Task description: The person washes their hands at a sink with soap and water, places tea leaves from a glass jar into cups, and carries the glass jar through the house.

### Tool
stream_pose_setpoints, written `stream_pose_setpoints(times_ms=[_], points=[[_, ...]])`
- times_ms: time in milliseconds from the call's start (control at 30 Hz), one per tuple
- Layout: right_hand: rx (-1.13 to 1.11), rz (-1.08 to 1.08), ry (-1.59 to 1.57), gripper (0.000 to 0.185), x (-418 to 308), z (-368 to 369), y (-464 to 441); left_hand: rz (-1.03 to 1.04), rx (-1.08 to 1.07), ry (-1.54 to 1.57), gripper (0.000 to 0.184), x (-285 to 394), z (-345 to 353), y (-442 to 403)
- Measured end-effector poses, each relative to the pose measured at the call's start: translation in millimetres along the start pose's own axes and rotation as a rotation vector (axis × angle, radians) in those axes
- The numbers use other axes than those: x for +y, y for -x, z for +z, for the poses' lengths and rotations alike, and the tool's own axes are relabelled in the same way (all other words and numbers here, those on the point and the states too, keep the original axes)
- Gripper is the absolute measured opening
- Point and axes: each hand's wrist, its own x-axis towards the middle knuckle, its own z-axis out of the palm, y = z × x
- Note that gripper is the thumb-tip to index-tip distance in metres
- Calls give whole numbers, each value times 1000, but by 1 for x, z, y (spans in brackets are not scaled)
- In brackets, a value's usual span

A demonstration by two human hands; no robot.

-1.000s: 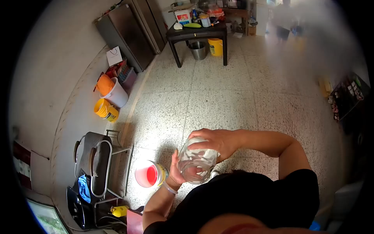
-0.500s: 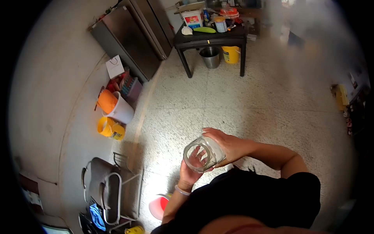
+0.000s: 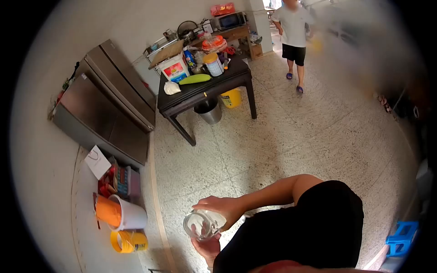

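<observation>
A clear glass jar [image 3: 210,223] is held between my two hands, low in the head view, tilted so its round open mouth faces left. My right hand [image 3: 224,210] wraps over its upper right side. Underneath, my left hand [image 3: 207,246] cups the jar, and its fingers show through the glass. The jar looks empty, with no lid on it. Part of the left palm is hidden behind the glass.
A dark table [image 3: 182,104] ahead holds a green gourd [image 3: 195,79], a white tub [image 3: 175,69] and several jars. At left stand a fridge [image 3: 109,109], a white bin [image 3: 134,214] and yellow buckets [image 3: 129,241]. A person [image 3: 293,36] stands beyond; a blue stool [image 3: 402,239] is right.
My view has swung up and toward the right, so the table looks closer and a person and a blue stool show. The jar stays in both hands, now lower left in view.
</observation>
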Motion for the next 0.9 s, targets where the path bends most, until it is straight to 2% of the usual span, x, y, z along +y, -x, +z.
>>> stream_pose_setpoints(times_ms=[167,233,300,333,367,433,567,600,767,833,900], points=[[312,102,124,103,46,-47,-81,-76,-113,-138,60,64,20,-131],[312,208,105,106,57,-76,-114,-76,-166,-216,59,83,46,-174],[458,201,147,105,111,-76,-133,-144,-120,-409,58,99,65,-222],[521,180,144,105,133,-82,-142,-121,-182,-408,57,101,56,-251],[546,190,157,105,148,-89,-157,-131,-125,-472,56,103,61,-279],[577,227,198,105,180,-114,-176,-40,-169,-595,52,100,54,-335],[593,225,169,103,249,-163,-229,12,-115,-491,41,108,74,-424],[588,268,129,104,265,-176,-241,-31,-31,-449,40,112,88,-445],[609,263,171,106,349,-237,-322,73,-125,-517,42,135,92,-567],[599,329,207,107,372,-258,-351,-36,-61,-434,42,148,104,-612],[615,377,131,107,400,-271,-376,-16,-104,-555,43,159,107,-658]])
